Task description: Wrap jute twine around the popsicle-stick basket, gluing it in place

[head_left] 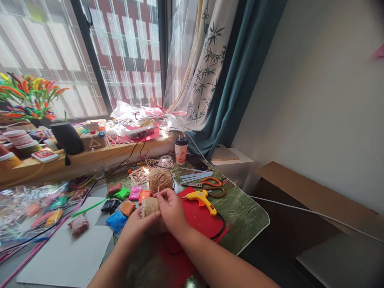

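Between my two hands is a small round form wrapped in jute twine (150,207), with a row of pale bead-like bumps along its left edge. My left hand (138,226) curls around it from below and the left. My right hand (172,210) pinches at its right upper side, where a strand of twine seems to run up to the ball of jute twine (160,180) just behind. What exactly lies under the wrapping is hidden. A yellow glue gun (201,199) lies to the right of my right hand, on red sheets (195,224).
Orange-handled scissors (212,186) and pale blue glue sticks (196,177) lie beyond the glue gun. A paper cup (181,151) and a dark phone (197,162) stand near the back. Colourful clay packets (117,220) sit left of my hands, beside a white board (69,256).
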`<action>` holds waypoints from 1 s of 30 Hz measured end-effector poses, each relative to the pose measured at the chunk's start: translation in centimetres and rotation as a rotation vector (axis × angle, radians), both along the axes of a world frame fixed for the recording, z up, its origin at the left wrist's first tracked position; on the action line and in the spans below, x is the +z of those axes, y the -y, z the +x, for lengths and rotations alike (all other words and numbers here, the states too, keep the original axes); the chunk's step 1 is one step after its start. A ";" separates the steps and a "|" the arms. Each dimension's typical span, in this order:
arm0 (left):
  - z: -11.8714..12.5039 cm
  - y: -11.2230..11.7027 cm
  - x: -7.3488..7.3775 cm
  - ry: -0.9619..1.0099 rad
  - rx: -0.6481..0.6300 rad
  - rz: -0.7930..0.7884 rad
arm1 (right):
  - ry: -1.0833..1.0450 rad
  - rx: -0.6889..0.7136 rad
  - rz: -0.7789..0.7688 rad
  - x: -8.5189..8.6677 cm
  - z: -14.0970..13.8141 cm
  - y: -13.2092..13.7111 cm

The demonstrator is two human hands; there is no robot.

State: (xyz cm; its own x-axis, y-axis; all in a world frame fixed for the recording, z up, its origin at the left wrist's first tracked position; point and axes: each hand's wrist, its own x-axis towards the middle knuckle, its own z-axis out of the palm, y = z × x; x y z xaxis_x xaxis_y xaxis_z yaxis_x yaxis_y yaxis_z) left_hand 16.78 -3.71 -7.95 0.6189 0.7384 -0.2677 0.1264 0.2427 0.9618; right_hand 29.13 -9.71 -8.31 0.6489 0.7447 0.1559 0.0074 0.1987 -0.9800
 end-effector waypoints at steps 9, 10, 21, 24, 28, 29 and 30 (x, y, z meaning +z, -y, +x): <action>-0.2 1.4 0.7 -0.106 -0.006 0.446 | -0.188 0.082 0.075 1.4 1.8 0.0; -0.2 1.5 0.7 -0.091 -0.019 0.478 | -0.186 0.104 0.091 1.6 2.0 0.1; -0.7 0.0 0.2 -0.091 -0.190 0.429 | -0.022 -0.011 0.100 -0.5 0.9 0.0; -0.7 0.0 0.7 -0.004 -0.120 0.160 | 0.071 -0.051 0.085 -0.4 0.2 0.4; -0.3 -0.2 0.9 -0.039 -0.007 0.037 | 0.166 -0.072 0.097 -0.5 -0.6 1.1; -0.2 -0.2 0.9 -0.056 -0.015 0.057 | 0.145 -0.066 0.102 -0.5 -0.6 1.1; -0.2 -0.3 0.9 -0.067 -0.034 0.085 | 0.109 -0.059 0.103 -0.6 -0.6 1.1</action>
